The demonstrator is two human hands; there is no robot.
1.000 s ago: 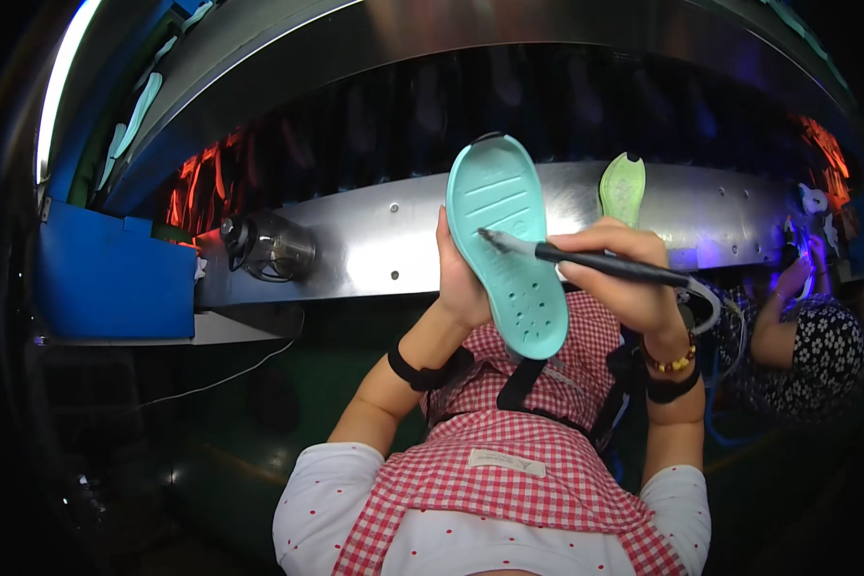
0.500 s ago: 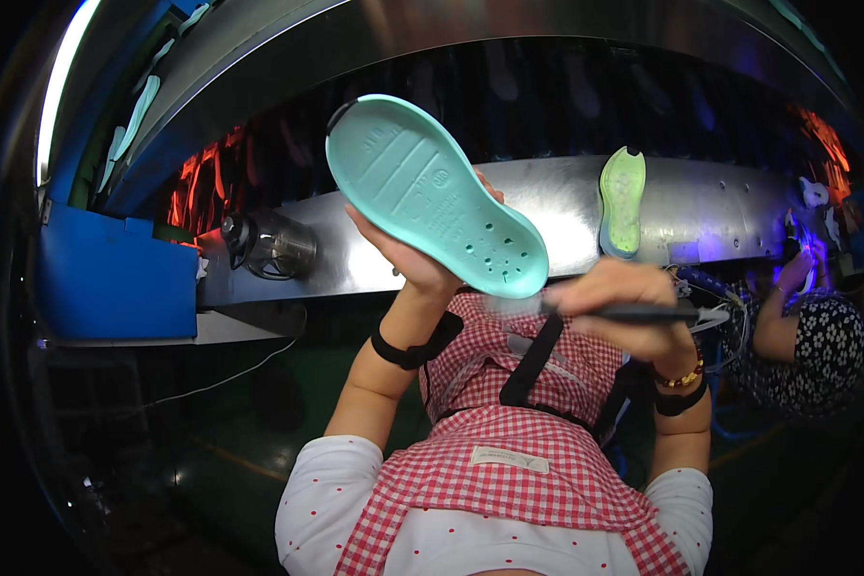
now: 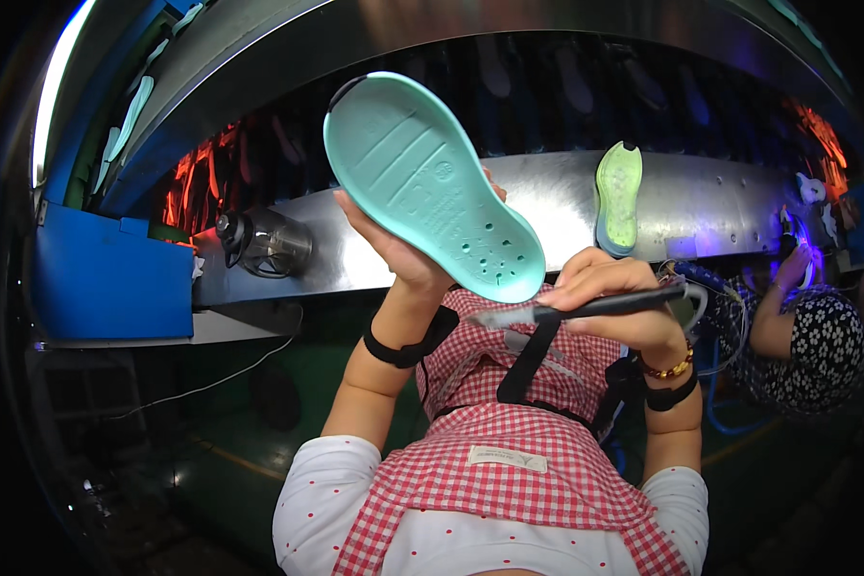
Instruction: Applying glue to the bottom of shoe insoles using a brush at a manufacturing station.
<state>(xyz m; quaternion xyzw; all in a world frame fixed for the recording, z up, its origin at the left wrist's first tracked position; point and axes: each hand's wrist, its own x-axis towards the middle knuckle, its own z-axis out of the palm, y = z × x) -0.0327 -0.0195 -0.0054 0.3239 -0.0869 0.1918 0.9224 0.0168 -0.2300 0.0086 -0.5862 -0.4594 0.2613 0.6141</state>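
A turquoise shoe sole (image 3: 427,182) is held up at a tilt by my left hand (image 3: 398,252), whose fingers wrap round its edges from beneath. The sole has a raised rim, moulded lines, a cluster of small holes near its lower end and a dark patch at its upper end. My right hand (image 3: 624,288) grips a black-handled brush (image 3: 634,303). Its pale bristles sit just below the lower end of the sole; whether they touch it I cannot tell. A light tube or cord loops from the back end of the handle.
On the metal bench (image 3: 538,182) lies a yellow-green sole (image 3: 620,197). A dark see-through jug (image 3: 264,243) rests at its left, near a blue box (image 3: 115,274). Dark machinery with orange-red glowing parts lies behind. At right, another person's arm (image 3: 776,312) reaches into violet light.
The brush has moved slightly left and down, and its bristles show more clearly. The sole has risen a little in view, still in my left hand.
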